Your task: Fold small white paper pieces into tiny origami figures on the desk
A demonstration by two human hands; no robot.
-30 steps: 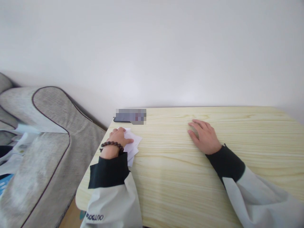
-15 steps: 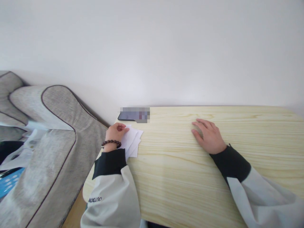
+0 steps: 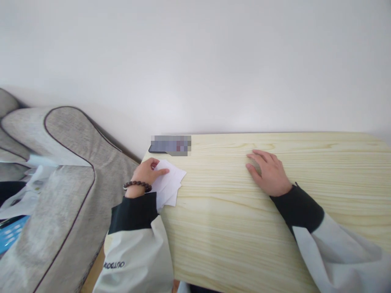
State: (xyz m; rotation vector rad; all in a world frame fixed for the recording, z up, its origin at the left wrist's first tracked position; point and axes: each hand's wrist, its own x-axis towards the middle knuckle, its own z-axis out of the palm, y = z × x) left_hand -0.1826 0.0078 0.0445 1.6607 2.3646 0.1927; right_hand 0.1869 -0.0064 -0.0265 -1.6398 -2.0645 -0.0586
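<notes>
Left hand point(image 3: 146, 172) on white papers point(image 3: 168, 188) near left edge of table point(image 3: 229, 219), likely steadying them, can't tell if pinching; right hand point(image 3: 269, 174) empty, spread apart, probably just resting

Left hand point(image 3: 147, 171) touching white papers point(image 3: 169, 185), right hand point(image 3: 269, 173) on wood-grain table point(image 3: 226, 228), grey sofa point(image 3: 67, 195) beside

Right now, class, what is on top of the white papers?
The left hand lies over the left part of the white papers, its thumb extended across them. Anything beneath the hand is hidden.
</notes>
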